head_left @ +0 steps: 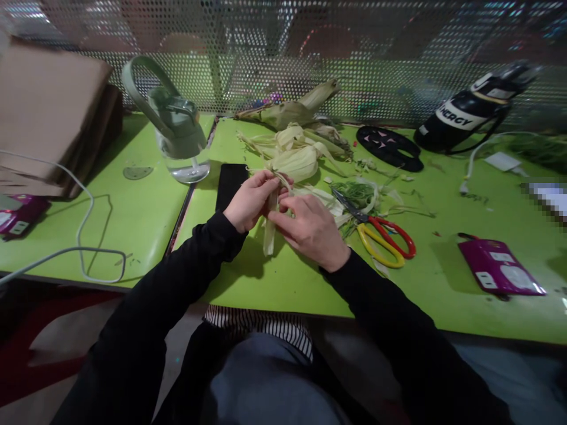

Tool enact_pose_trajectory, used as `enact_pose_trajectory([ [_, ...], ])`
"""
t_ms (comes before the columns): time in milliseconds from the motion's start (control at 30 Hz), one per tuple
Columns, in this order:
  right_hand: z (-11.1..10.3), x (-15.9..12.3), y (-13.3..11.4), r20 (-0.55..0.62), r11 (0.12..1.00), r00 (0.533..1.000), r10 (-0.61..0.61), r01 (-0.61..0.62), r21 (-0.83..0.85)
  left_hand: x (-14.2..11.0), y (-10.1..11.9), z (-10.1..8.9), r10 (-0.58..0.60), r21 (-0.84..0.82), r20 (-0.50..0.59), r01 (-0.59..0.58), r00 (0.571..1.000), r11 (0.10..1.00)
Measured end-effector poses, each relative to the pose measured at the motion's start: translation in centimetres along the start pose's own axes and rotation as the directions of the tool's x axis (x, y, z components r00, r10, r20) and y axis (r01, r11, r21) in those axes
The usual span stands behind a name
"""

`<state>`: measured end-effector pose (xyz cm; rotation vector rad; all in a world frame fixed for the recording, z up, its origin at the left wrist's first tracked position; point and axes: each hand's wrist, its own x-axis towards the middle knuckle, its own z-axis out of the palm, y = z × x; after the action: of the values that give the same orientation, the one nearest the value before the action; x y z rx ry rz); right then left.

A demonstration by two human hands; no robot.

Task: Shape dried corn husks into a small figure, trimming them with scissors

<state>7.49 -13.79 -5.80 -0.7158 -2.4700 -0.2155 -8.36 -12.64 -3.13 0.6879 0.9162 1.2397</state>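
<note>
Between my two hands is a pale strip of corn husk (269, 236), its lower end hanging down over the green table. My left hand (253, 199) pinches its upper part. From the right, my right hand (310, 227) closes its fingers on the same husk; its fingertips are partly hidden. Just beyond lies a heap of loose corn husks (295, 160), with a greener husk bundle (290, 112) behind it. Scissors (383, 233) with one red and one yellow handle rest to the right of my right hand, beside green shreds (358, 193).
A clear bottle with a green lid (181, 141) stands left, near a dark phone-like slab (231, 180). Cardboard (48, 100) leans at far left. A black bottle (465, 115), a black palette-shaped plate (390, 149) and a purple socket box (500, 265) are at right. A perforated screen (266, 53) borders the back.
</note>
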Motion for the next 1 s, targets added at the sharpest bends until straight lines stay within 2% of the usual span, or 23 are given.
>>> enact_pose_trajectory([
  [100,0.4,-0.1,0.0,-0.125,0.992,0.987,0.106,-0.097,0.075,0.1,-0.1,-0.2,-0.021,0.005,0.053,0.021,0.998,1.000],
  [200,0.2,-0.1,0.0,-0.252,0.929,0.901,0.354,-0.306,0.209,0.2,-0.1,-0.3,-0.095,0.006,0.109,0.095,0.990,0.995],
  [267,0.0,-0.1,0.0,-0.252,0.854,0.826,0.504,-0.434,0.287,0.2,-0.2,-0.3,-0.124,0.012,0.127,0.124,0.984,0.992],
  [333,-0.2,-0.1,-0.1,-0.203,0.775,0.768,0.608,-0.517,0.364,0.2,-0.2,-0.3,-0.134,0.024,0.125,0.132,0.983,0.991],
  [433,-0.1,0.1,0.0,-0.134,0.683,0.714,0.687,-0.573,0.453,0.0,-0.1,-0.2,-0.140,0.033,0.132,0.137,0.981,0.990],
  [567,0.0,0.3,0.4,-0.109,0.649,0.715,0.691,-0.546,0.529,-0.2,0.1,-0.1,-0.118,0.016,0.204,0.117,0.972,0.993],
  [667,0.0,0.3,0.5,-0.071,0.624,0.727,0.683,-0.530,0.574,-0.2,0.1,-0.3,-0.115,0.007,0.183,0.116,0.976,0.993],
  [900,1.0,0.1,1.0,0.188,0.461,0.728,0.659,-0.589,0.664,0.3,0.6,-1.0,-0.042,0.050,0.139,0.036,0.989,0.998],
  [1000,0.9,0.2,0.9,0.175,0.496,0.757,0.630,-0.565,0.659,0.3,0.8,-1.1,-0.031,0.070,0.129,0.022,0.991,0.997],
])
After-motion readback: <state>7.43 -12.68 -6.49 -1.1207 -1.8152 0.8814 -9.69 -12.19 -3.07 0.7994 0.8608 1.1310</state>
